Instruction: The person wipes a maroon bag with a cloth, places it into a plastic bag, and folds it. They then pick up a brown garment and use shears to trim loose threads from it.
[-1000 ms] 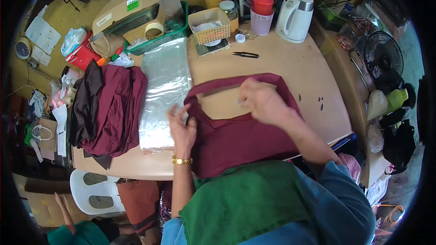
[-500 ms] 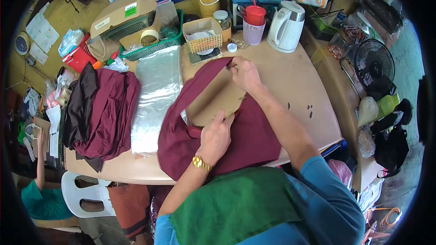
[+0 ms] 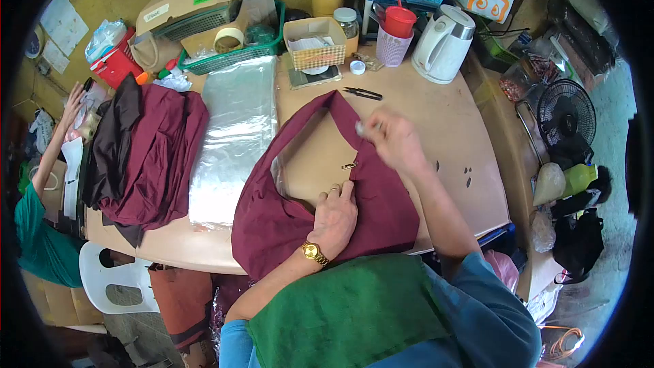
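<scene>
A maroon fabric shoulder bag (image 3: pixel 381 208) lies on the table in front of me, its strap looped up and away from me. My left hand (image 3: pixel 334 217) rests at the edge of the bag's opening, fingers bent and closed on the cloth. Just beyond those fingers a small metal zipper pull (image 3: pixel 349 165) shows. Above the right side of the strap is my right hand (image 3: pixel 394 140), pinching something small and whitish, too blurred to name. Black thread snips (image 3: pixel 363 93) lie past the top of the strap.
Clear plastic sheets (image 3: pixel 235 143) lie left of the bag, beside a pile of maroon cloth (image 3: pixel 160 157) and dark cloth. Along the back stand a green basket (image 3: pixel 231 58), a small box (image 3: pixel 315 44) and a white kettle (image 3: pixel 443 44). Another person's arm (image 3: pixel 51 140) reaches in at far left.
My right hand has let go of the strap and moved right, now pinching something small. The strap has settled into an open loop, and the snips have come into view. The other person's arm has risen.
</scene>
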A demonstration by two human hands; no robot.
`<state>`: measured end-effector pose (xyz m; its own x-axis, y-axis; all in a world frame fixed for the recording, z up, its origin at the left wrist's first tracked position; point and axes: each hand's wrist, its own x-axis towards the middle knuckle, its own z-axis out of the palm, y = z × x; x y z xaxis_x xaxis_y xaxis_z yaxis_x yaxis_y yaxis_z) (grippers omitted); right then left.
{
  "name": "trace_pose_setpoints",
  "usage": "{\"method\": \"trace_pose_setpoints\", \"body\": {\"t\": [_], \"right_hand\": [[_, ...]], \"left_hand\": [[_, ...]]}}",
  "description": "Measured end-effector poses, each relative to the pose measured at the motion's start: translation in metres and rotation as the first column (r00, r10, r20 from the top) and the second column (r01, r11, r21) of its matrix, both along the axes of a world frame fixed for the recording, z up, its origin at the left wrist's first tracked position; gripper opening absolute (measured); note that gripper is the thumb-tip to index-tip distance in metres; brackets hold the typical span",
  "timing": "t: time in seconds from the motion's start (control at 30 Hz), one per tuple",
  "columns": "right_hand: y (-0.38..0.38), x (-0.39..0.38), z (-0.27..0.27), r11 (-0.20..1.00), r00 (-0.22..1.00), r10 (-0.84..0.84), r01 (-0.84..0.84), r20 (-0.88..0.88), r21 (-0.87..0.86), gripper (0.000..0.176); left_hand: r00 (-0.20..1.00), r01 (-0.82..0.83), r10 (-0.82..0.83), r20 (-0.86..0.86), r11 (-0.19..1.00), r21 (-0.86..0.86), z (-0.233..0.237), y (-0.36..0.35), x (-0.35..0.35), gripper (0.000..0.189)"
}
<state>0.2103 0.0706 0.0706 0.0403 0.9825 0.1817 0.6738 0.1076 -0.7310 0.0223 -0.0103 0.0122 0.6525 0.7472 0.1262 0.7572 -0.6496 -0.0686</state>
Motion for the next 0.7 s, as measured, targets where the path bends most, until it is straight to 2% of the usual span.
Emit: {"method": "trace_pose_setpoints", "body": {"t": [0.03,0.1,0.13,0.2,0.23,0.27,0.3,0.33,0.37,0.43,0.47,0.5,0.53,0.57,0.63,0.67,0.7], "right_hand": [[-0.012,-0.002,-0.022,1.0,1.0,-0.006,0.006,0.004,-0.001,0.011],[-0.021,-0.001,-0.088,0.953,0.906,0.152,-0.241,0.395,0.185,0.008],[-0.019,0.004,-0.099,0.957,0.908,0.144,-0.229,0.393,0.179,0.008],[-0.001,0.021,-0.105,0.956,0.929,-0.063,-0.049,0.365,0.29,0.007],[0.0,0.029,-0.101,0.957,0.929,-0.071,-0.039,0.362,0.289,0.007],[0.007,0.04,-0.093,0.969,0.952,-0.127,0.058,0.278,0.241,0.006],[0.012,0.044,-0.085,0.972,0.964,-0.182,0.147,0.195,0.181,0.008],[0.007,0.039,-0.067,0.978,0.981,-0.192,0.188,0.034,0.093,0.007],[0.002,0.031,-0.06,0.979,0.982,-0.188,0.184,0.033,0.093,0.007],[-0.01,0.01,-0.058,0.995,0.956,-0.023,0.05,-0.294,0.085,0.007],[-0.017,0.003,-0.065,0.99,0.999,0.038,-0.037,-0.009,0.135,0.006],[-0.023,-0.002,-0.077,0.978,0.956,0.086,-0.134,0.28,0.159,0.007],[-0.024,-0.007,-0.092,0.973,0.99,0.082,-0.105,0.118,0.204,0.001],[-0.021,-0.004,-0.103,0.974,0.99,0.078,-0.101,0.117,0.204,0.001],[-0.006,0.003,-0.105,0.981,0.943,-0.006,-0.059,0.333,0.185,0.002],[0.001,0.009,-0.101,0.94,0.973,-0.058,-0.022,0.223,0.341,0.002],[0.0,0.011,-0.094,0.938,0.974,-0.059,-0.021,0.22,0.345,0.002]], "left_hand": [[0.999,0.001,0.0,-0.032,1.0,0.018,0.001,0.0,0.002,0.021],[1.0,-0.009,0.009,-0.02,1.0,-0.009,-0.002,0.001,0.004,0.02],[1.0,-0.019,0.018,-0.018,0.999,-0.042,-0.004,-0.002,0.003,0.019],[1.0,-0.014,0.013,-0.015,0.998,-0.056,-0.003,-0.002,0.006,0.021],[1.0,-0.009,0.007,-0.023,0.997,-0.075,-0.002,-0.003,0.006,0.024],[1.0,-0.009,0.007,-0.021,0.998,-0.063,0.003,0.0,0.006,0.024],[0.998,0.063,-0.063,0.004,0.998,-0.01,0.009,0.003,0.007,0.028],[0.991,0.133,-0.134,0.023,0.99,0.039,0.011,0.004,0.006,0.033],[0.991,0.129,-0.13,0.022,0.991,0.038,0.006,0.005,0.007,0.033],[0.987,0.158,-0.161,-0.01,0.979,-0.13,-0.011,0.01,0.01,0.034],[0.987,0.158,-0.16,-0.011,0.979,-0.131,-0.015,0.01,0.012,0.034],[0.991,0.133,-0.133,0.014,0.981,-0.139,-0.017,0.008,0.012,0.036],[0.993,0.113,-0.109,0.036,0.982,-0.15,-0.017,0.006,0.013,0.037],[0.993,0.118,-0.114,0.034,0.982,-0.151,-0.016,0.005,0.012,0.037],[0.993,0.118,-0.118,0.01,0.976,-0.185,-0.011,0.005,0.01,0.037],[0.993,0.121,-0.122,0.009,0.975,-0.187,-0.013,0.002,0.009,0.037],[0.992,0.123,-0.123,0.014,0.971,-0.207,-0.013,0.002,0.008,0.037]]}}
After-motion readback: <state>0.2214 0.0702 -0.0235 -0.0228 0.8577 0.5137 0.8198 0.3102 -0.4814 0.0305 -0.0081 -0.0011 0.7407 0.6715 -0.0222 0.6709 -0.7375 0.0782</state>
